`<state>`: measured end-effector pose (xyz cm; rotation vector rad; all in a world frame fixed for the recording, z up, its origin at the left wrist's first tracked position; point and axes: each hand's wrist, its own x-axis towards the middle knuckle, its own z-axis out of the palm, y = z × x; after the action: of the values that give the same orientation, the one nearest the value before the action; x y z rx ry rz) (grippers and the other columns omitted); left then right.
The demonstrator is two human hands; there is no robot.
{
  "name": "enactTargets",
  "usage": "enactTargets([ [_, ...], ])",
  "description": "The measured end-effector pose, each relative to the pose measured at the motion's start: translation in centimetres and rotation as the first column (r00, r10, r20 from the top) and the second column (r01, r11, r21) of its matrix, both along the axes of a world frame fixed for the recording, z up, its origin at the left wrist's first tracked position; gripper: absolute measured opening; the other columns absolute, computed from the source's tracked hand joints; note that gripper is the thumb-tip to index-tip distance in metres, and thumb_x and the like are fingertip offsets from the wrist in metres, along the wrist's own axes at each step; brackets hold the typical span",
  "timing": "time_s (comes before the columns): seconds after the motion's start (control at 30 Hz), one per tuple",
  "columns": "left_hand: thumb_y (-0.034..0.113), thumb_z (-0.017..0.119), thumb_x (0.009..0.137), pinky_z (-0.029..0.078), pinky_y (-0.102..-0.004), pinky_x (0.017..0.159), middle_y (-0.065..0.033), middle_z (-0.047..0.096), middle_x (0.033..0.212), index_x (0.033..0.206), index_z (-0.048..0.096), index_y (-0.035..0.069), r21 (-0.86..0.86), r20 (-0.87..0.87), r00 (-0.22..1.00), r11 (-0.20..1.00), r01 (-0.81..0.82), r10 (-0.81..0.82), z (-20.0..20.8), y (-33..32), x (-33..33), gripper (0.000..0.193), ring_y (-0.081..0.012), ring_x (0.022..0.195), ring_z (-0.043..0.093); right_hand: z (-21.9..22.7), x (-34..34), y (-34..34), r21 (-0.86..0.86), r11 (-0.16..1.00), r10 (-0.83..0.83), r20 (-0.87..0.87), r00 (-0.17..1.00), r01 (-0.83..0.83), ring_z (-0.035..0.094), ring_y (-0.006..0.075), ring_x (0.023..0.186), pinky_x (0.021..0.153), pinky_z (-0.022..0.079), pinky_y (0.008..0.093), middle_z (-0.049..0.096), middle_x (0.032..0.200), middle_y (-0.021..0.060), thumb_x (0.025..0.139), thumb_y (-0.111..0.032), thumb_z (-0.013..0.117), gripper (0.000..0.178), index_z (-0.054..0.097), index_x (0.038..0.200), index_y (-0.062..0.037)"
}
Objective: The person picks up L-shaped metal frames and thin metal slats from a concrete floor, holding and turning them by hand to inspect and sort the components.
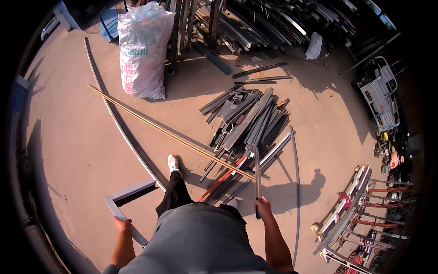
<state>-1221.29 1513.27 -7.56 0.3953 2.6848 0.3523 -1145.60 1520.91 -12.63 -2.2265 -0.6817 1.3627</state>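
My left hand [122, 224] is wrapped round one side of an angular grey metal frame [135, 189], held low at my left. The frame's corner points away to the left, and part of it is hidden behind my body. In my right hand [263, 207] is a dark, straight metal profile bar [258, 176], gripped near its near end. Its far end reaches over the edge of a heap of cut metal profiles [246, 116] in front of me. A long pair of thin tan strips [169, 132] slants across the ground toward that bar.
One long profile [119, 121] lies at the left, and a long grey bar [297, 196] at the right. A full white woven sack [143, 55] stands ahead. More profiles [255, 27] are stacked behind. Along the right are a metal rack [365, 210] and a silver cart [378, 96].
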Motion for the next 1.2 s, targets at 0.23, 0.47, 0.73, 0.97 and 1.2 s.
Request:
enactTargets([
  [0.23, 0.004, 0.077, 0.065, 0.051, -0.0459, 0.108, -0.0191, 0.059, 0.14, 0.155, 0.037, 0.003, 0.094, 0.116, 0.95, 0.955, 0.28, -0.29, 0.9, 20.9, -12.0, 0.099, -0.0381, 0.127, 0.06, 8.2, -14.0, 10.2, 0.068, 0.996, 0.037, 0.28, 0.959, -0.059, 0.065, 0.0165, 0.069, 0.065, 0.053, 0.0339, 0.068, 0.079, 0.006, 0.08, -0.012, 0.071, 0.044, 0.066, 0.123, -0.0028],
  [0.47, 0.006, 0.078, 0.064, 0.046, -0.0453, 0.114, -0.0211, 0.05, 0.151, 0.159, 0.034, 0.004, 0.196, -0.033, 0.864, 0.844, 0.499, -0.503, 0.8, 32.1, -15.3, 0.105, -0.0391, 0.137, 0.052, 12.2, -19.2, 17.1, 0.165, 0.96, 0.107, 0.528, 0.842, -0.225, 0.072, 0.0262, 0.091, 0.082, 0.057, 0.0377, 0.075, 0.101, 0.0139, 0.076, -0.015, 0.077, 0.062, 0.063, 0.136, -0.0046],
  [0.73, 0.007, 0.078, 0.064, 0.046, -0.0465, 0.114, -0.021, 0.05, 0.149, 0.158, 0.035, 0.004, 0.081, -0.009, 0.832, 0.829, 0.554, -0.555, -1.3, 36.6, -16.7, 0.103, -0.0405, 0.136, 0.053, 16.7, -22.8, 17.0, 0.032, 0.94, 0.162, 0.833, 0.529, -0.339, 0.068, 0.0421, 0.094, 0.083, 0.057, 0.0505, 0.064, 0.11, 0.0172, 0.075, -0.009, 0.079, 0.052, 0.059, 0.123, -0.0064],
  [0.97, 0.01, 0.078, 0.063, 0.05, -0.0488, 0.11, -0.0215, 0.052, 0.146, 0.157, 0.034, 0.006, -0.133, 0.021, 0.721, 0.713, 0.689, -0.693, -0.3, 38.0, -13.9, 0.104, -0.0429, 0.13, 0.057, 17.2, -21.4, 8.8, -0.168, 0.984, 0.18, 0.875, 0.449, -0.067, 0.067, 0.037, 0.089, 0.078, 0.056, 0.049, 0.06, 0.103, 0.0143, 0.075, -0.007, 0.08, 0.045, 0.052, 0.11, -0.0086],
  [1.2, 0.009, 0.079, 0.063, 0.05, -0.0508, 0.111, -0.0234, 0.051, 0.145, 0.157, 0.034, 0.006, -0.13, 0.005, 0.625, 0.619, 0.775, -0.781, -0.3, 36.7, -7.6, 0.105, -0.0448, 0.13, 0.056, 17.3, -15.7, -2.2, -0.155, 0.972, 0.076, 0.92, 0.385, 0.176, 0.068, 0.0341, 0.09, 0.078, 0.054, 0.0476, 0.06, 0.101, 0.0133, 0.077, -0.006, 0.077, 0.039, 0.052, 0.108, -0.0079],
])
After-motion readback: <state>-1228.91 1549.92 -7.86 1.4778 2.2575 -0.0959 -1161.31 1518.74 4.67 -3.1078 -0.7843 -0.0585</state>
